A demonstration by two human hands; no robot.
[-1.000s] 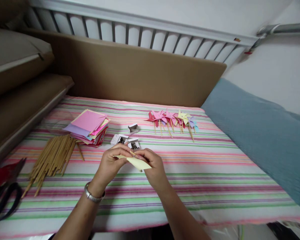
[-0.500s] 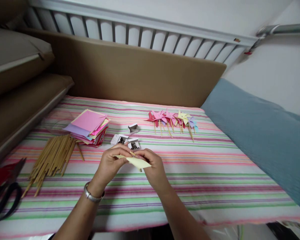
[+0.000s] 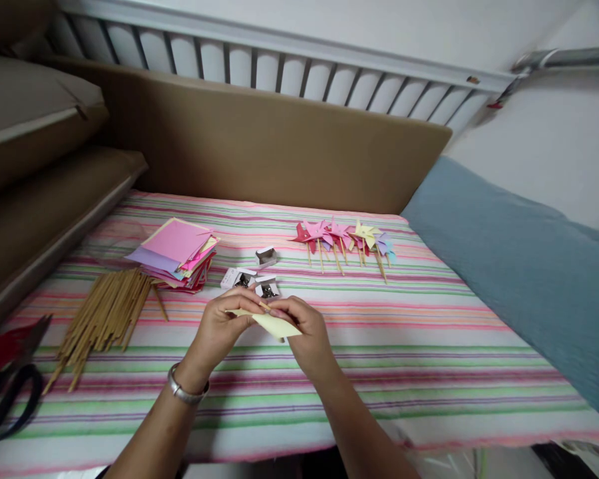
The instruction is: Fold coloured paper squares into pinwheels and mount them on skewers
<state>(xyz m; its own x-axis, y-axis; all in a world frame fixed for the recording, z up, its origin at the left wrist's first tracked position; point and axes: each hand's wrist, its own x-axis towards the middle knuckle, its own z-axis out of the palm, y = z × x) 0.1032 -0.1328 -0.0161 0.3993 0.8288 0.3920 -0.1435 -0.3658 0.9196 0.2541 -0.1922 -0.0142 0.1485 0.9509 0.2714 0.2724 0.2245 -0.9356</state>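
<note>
Our paper [image 3: 278,325] has dipped slightly | our left hand [image 3: 216,332] and right hand [image 3: 310,334]: fingers closed, pinching paper and stick [image 3: 264,306] | boxes [image 3: 266,257] just beyond the paper

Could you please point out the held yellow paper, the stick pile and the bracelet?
Held yellow paper [image 3: 276,324], head view: exposed flap.
Stick pile [image 3: 106,309], head view: its middle.
Bracelet [image 3: 184,394], head view: outer band.

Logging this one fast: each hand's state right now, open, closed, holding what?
Left hand: closed, pinching the pale yellow paper.
Right hand: closed, holding the same paper, fingertips close to the left's.
</note>
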